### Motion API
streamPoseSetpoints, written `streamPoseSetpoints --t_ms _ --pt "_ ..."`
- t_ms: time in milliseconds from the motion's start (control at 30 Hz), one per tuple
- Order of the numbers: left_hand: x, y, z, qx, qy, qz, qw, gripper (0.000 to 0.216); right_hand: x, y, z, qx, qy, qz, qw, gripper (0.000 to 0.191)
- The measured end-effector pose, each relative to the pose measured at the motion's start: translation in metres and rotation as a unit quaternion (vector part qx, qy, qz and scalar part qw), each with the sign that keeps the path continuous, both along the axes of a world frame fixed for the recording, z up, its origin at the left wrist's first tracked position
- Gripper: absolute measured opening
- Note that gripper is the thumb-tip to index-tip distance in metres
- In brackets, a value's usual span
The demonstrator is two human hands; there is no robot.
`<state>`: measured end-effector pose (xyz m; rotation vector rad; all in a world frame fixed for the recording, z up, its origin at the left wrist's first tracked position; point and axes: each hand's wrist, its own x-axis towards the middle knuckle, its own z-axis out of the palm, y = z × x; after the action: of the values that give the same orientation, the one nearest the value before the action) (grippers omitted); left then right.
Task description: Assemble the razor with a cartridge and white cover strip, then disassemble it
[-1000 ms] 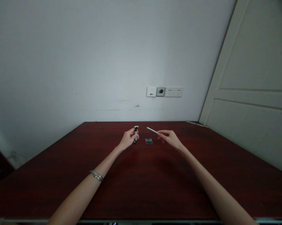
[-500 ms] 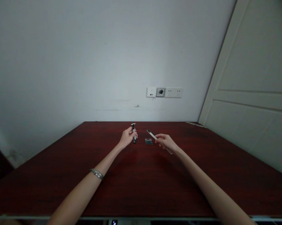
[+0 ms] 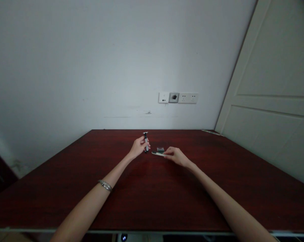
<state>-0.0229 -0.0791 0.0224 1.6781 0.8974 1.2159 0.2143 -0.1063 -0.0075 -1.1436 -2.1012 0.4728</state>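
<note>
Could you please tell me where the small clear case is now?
In the head view, the small clear case lies on the dark red table, right of the left hand, just beyond the slim white tool in the right hand.

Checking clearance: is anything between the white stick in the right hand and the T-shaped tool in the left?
Only the fingers of the left hand, holding the T-shaped tool; otherwise nothing visible. The clear case lies beyond the white stick, off that line.
</note>
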Motion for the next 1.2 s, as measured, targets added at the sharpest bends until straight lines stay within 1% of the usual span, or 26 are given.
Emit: streamPoseSetpoints --t_ms 167,267,400,500,633,833,900,1000,1100,1200 --pt "0.001 0.003 -0.004 -0.003 -0.001 -0.009 1.000 0.017 -0.007 0.007 -0.018 0.002 -0.017 0.021 1.000 0.020" --pt "0.002 0.006 -0.006 -0.005 0.002 -0.014 1.000 0.016 -0.008 0.010 -0.024 0.007 -0.021 0.031 0.999 0.019" --pt "0.002 0.007 -0.008 -0.008 0.008 -0.016 1.000 0.016 -0.007 0.010 -0.024 0.015 -0.037 0.051 0.998 0.020" --pt "0.002 0.007 -0.009 -0.009 0.007 -0.018 1.000 0.016 -0.008 0.006 -0.021 0.034 -0.061 0.060 0.996 0.021" --pt "0.003 0.007 -0.010 -0.015 0.006 -0.027 1.000 0.018 -0.011 0.003 -0.020 0.061 -0.091 0.060 0.992 0.024" --pt "0.003 0.005 -0.009 -0.020 0.005 -0.035 0.999 0.017 -0.012 0.003 -0.023 0.074 -0.103 0.062 0.990 0.027" --pt "0.003 0.004 -0.007 -0.019 0.007 -0.035 0.999 0.016 -0.010 0.003 -0.021 0.074 -0.094 0.057 0.991 0.029" --pt "0.004 0.002 -0.005 -0.022 0.013 -0.034 0.999 0.016 -0.005 0.007 -0.010 0.081 -0.065 0.033 0.994 0.025" --pt "0.004 0.001 -0.003 -0.031 0.014 -0.031 0.999 0.016 0.002 0.019 0.006 0.101 -0.038 0.000 0.994 0.021" --pt "0.003 0.002 -0.003 -0.028 0.016 -0.030 0.999 0.016 0.007 0.036 0.017 0.109 -0.045 -0.010 0.993 0.020"
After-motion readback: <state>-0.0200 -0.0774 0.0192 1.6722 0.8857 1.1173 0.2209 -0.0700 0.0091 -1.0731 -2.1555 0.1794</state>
